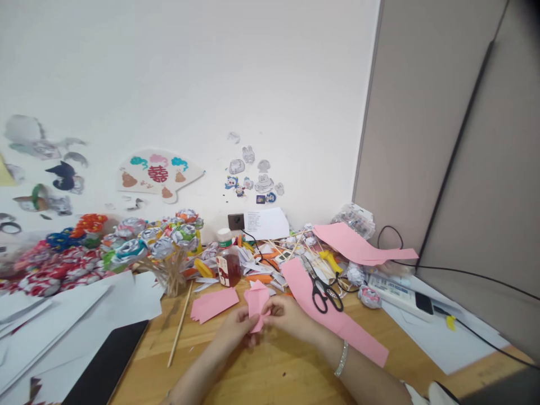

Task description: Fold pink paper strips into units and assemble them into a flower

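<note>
Between my two hands, above the wooden table [253, 377], is a small piece of pink paper [256, 298] with creases in it. My left hand [239, 327] pinches its lower left side. The fingers of my right hand [282, 315] are closed on its right edge. A stack of pink paper pieces [215, 304] lies just left of my hands. To the right, black-handled scissors [323, 289] rest on a long pink paper strip [354, 332].
A bottle of reddish liquid [228, 264] stands behind my hands amid paper scraps. Bundled paper flowers [160, 242] and a wooden stick [180, 323] are on the left, with white sheets [63, 315] and a black flat object [107, 363]. A power strip [400, 295] with cables sits right.
</note>
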`<state>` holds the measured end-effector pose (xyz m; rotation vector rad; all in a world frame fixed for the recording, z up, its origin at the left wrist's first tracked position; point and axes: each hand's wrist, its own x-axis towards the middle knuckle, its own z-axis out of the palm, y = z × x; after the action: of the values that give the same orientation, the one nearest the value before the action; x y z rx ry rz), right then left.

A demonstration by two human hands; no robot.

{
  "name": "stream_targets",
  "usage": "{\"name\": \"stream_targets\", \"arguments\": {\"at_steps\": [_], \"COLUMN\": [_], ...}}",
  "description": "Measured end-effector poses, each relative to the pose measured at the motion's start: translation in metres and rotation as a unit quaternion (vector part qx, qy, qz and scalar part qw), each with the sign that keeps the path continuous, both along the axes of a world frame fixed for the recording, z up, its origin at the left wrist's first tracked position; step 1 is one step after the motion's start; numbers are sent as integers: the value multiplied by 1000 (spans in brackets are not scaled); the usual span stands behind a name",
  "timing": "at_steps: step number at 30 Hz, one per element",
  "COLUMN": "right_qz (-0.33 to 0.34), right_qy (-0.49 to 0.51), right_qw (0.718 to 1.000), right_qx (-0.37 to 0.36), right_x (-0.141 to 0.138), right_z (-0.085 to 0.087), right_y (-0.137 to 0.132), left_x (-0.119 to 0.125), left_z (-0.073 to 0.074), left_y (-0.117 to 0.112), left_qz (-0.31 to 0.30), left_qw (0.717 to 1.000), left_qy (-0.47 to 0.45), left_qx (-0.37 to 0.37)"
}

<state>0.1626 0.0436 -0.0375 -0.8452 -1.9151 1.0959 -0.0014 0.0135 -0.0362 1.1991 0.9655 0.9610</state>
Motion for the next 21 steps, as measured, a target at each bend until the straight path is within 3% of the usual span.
{"name": "stream_targets", "arguments": {"at_steps": [5,15,21], "right_qz": [-18,-43,-47], "right_qy": [-1,-10,-19], "right_qw": [1000,999,999], "right_qx": [-12,-6,1], "right_x": [-1,-3,-3], "right_z": [1,0,5], "right_y": [0,0,-5], "left_x": [0,11,9], "left_z": [0,20,22], "left_y": [1,-11,-11], "left_qz": [0,21,29], "left_qw": [1000,997,995], "left_qy": [21,65,75], "left_qx": [11,45,57]}}
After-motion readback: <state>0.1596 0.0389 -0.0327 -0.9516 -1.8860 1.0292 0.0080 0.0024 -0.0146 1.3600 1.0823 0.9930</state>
